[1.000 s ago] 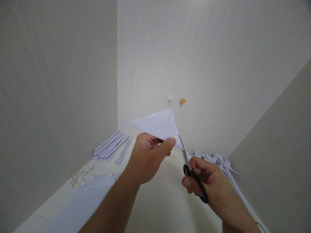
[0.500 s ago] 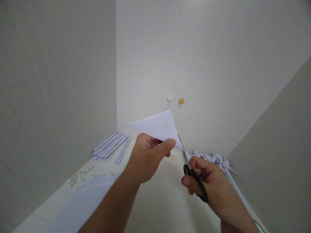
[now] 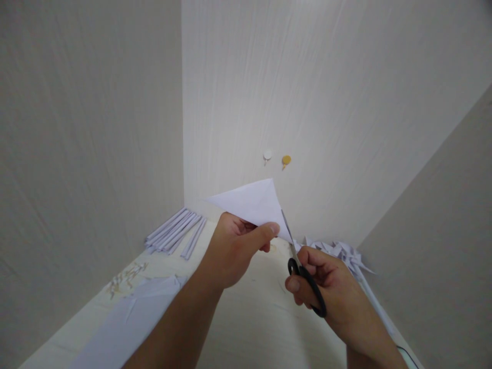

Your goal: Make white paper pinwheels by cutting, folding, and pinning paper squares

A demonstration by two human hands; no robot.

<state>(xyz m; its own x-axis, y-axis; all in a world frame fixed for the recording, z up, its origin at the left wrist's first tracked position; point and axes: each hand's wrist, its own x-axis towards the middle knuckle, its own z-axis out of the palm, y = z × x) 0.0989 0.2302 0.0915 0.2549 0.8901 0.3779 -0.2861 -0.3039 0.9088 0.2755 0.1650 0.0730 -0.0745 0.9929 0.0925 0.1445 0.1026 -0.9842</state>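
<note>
Folded paper triangle [image 3: 255, 204] pinched in left hand [image 3: 234, 251], scissors [image 3: 303, 271] gripped in right hand [image 3: 326, 287] just right of it.

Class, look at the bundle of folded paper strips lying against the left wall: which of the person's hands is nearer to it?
Left. The left hand, holding the paper triangle, is just right of the strips; the right hand, gripping the scissors, is farther right.
</note>
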